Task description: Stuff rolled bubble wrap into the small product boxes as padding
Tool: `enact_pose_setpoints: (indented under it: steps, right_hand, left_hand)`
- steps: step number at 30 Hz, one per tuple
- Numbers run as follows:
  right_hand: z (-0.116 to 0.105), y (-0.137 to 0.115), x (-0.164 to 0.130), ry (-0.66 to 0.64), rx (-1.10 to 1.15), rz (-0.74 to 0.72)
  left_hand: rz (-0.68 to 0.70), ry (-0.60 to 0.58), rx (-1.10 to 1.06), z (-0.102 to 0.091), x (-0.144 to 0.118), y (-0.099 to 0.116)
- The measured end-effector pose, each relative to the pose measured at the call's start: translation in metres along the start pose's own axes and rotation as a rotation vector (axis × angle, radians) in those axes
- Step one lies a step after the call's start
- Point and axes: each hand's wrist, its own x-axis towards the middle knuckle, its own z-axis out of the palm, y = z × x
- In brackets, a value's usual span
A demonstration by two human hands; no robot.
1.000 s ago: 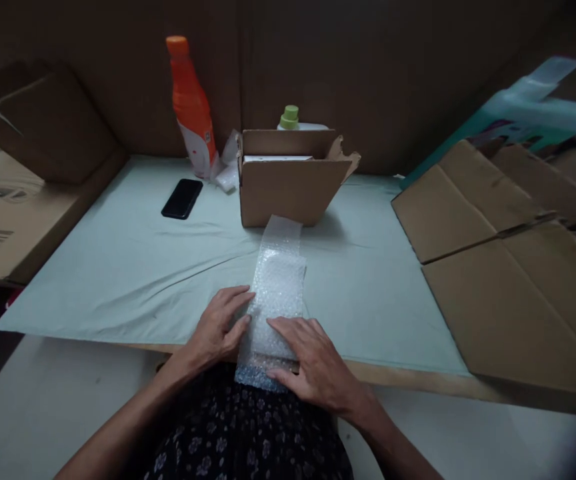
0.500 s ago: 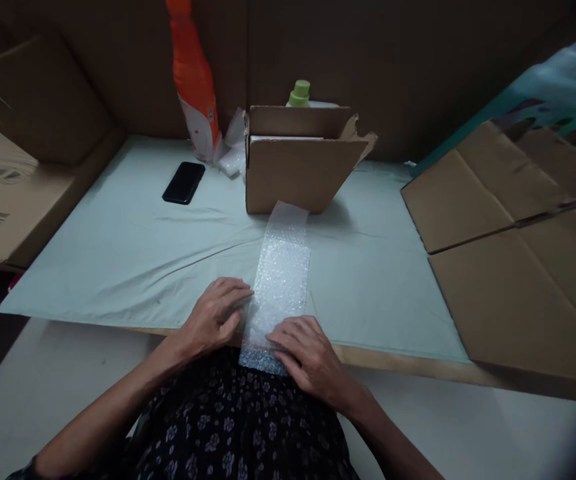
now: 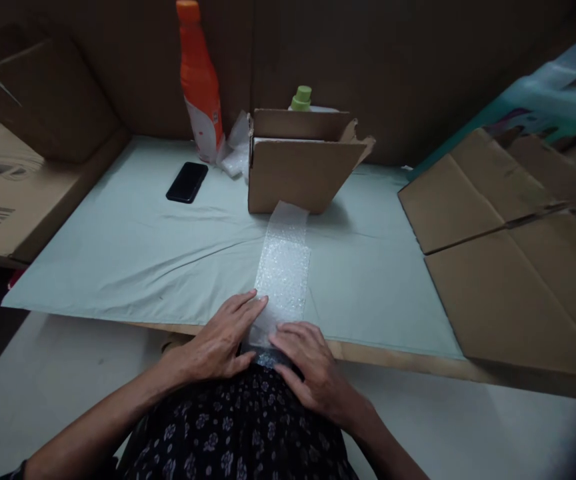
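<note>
A long strip of bubble wrap (image 3: 283, 267) runs from the cardboard box toward my body, its near end lying over the table's front edge. My left hand (image 3: 221, 337) rests on the strip's left side near that end, fingers stretched out and thumb apart. On the right side my right hand (image 3: 308, 363) lies over the wrap, fingers slightly bent and thumb spread from them. The near end shows between both thumbs. Behind the strip's far end stands the open cardboard box (image 3: 301, 177), something white just visible inside.
On the cloth-covered table (image 3: 368, 280) lies a black phone (image 3: 187, 182). An orange-and-white bottle (image 3: 202, 87), a crumpled clear wrapping (image 3: 237, 157) and a green-capped bottle (image 3: 302, 98) stand behind. Cardboard boxes flank the table at left (image 3: 8, 193) and right (image 3: 518, 287), with a teal jug (image 3: 548, 100).
My left hand has moved right and nearer, onto the wrap's left side, its fingers straighter. The right hand has shifted slightly down. The wrap's near end is more covered.
</note>
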Motion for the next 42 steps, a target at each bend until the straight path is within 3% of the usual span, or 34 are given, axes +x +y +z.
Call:
enact_pose_setpoints:
  steps: [3, 7, 12, 16, 18, 21, 25, 28, 32, 36, 40, 42]
  right_hand:
    - [-0.012, 0.0, -0.009, 0.039, 0.115, 0.077]
    - [-0.026, 0.031, -0.006, 0.201, 0.026, 0.331]
    - [-0.017, 0.075, 0.03, 0.14, -0.225, 0.476]
    - [-0.012, 0.072, 0.034, 0.151, -0.32, 0.397]
    - [-0.018, 0.059, 0.016, 0.15, -0.278, 0.292]
    - [-0.025, 0.037, -0.02, 0.021, -0.221, 0.136]
    - [-0.006, 0.018, -0.046, -0.066, -0.325, 0.041]
    - [0.015, 0.015, -0.037, 0.01, -0.309, 0.008]
    - [0.018, 0.015, -0.009, 0.268, -0.128, 0.084]
    - [0.012, 0.02, 0.007, 0.346, -0.079, 0.3]
    - [0.01, 0.03, 0.004, 0.364, -0.193, 0.418]
    - [0.007, 0.029, -0.001, 0.43, -0.274, 0.421]
  left_hand:
    - [0.034, -0.045, -0.003, 0.001, 0.001, 0.0]
    - [0.041, -0.014, -0.007, 0.004, 0.001, 0.0]
    - [0.048, 0.017, -0.031, 0.006, 0.006, 0.0]
    - [0.016, -0.003, -0.016, 0.002, 0.005, -0.001]
    - [0.014, -0.019, -0.009, -0.001, 0.002, -0.002]
    - [0.001, -0.047, -0.011, -0.002, -0.001, -0.003]
    - [-0.014, -0.053, -0.01, -0.001, 0.0, -0.003]
    - [-0.025, -0.08, -0.043, -0.008, -0.002, -0.001]
    - [-0.043, -0.118, -0.237, -0.023, -0.011, 0.005]
    - [-0.218, 0.025, -0.319, -0.016, -0.004, 0.01]
    - [-0.384, 0.272, -0.19, 0.008, 0.025, 0.004]
    - [-0.405, 0.324, -0.101, 0.017, 0.038, -0.002]
